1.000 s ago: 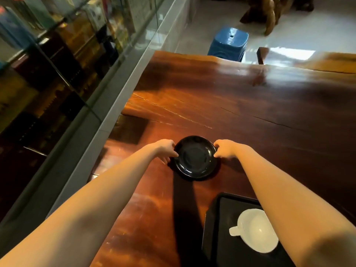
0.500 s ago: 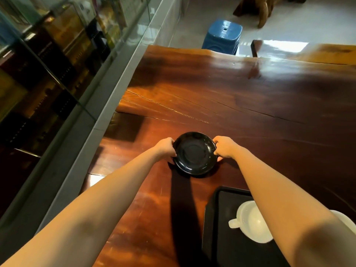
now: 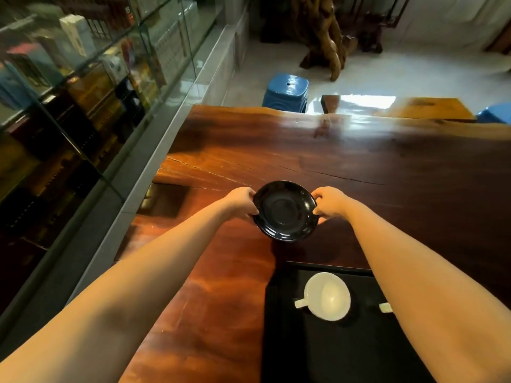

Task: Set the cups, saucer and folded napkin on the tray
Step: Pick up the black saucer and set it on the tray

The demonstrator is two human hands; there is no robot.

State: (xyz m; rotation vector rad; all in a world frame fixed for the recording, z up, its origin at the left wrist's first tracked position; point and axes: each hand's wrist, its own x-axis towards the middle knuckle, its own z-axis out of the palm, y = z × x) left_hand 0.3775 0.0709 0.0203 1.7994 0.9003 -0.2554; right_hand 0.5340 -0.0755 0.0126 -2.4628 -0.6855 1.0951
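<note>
A glossy wooden table [image 3: 359, 167] carries a black tray [image 3: 279, 341].

Window glare on glossy table [image 3: 359, 150]; wide-angle warp

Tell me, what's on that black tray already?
One white cup stands on the tray, empty, handle pointing left. A small white bit peeks out beside the right forearm, which covers the rest of the tray's right side.

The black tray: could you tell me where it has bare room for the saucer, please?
The black rectangular tray is bare along its left side and near end, left of and below the white ceramic cup. Its right part is hidden under the right forearm.
</note>
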